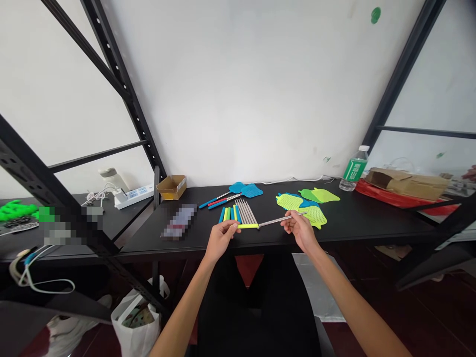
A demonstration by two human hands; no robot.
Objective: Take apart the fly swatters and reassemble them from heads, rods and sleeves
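My left hand (221,237) is closed around one end of a yellow-green handle tube (248,226). A thin metal rod (273,221) is pinched in my right hand (300,230). The rod's left tip meets the tube's right end, or lies just beside it; I cannot tell whether it is inside. Behind my left hand, several blue and yellow-green handle tubes (225,214) lie side by side. Several more metal rods (245,211) sit in a row to their right. Perforated yellow-green and blue swatter heads (313,216) are spread behind and beside my right hand.
Fly swatters with blue heads (252,190) lie at the back of the black table (353,218). A small cardboard box (171,188) and a blurred flat item (180,221) are at left. A water bottle (353,169) stands at right. Black shelf posts (126,89) flank the table.
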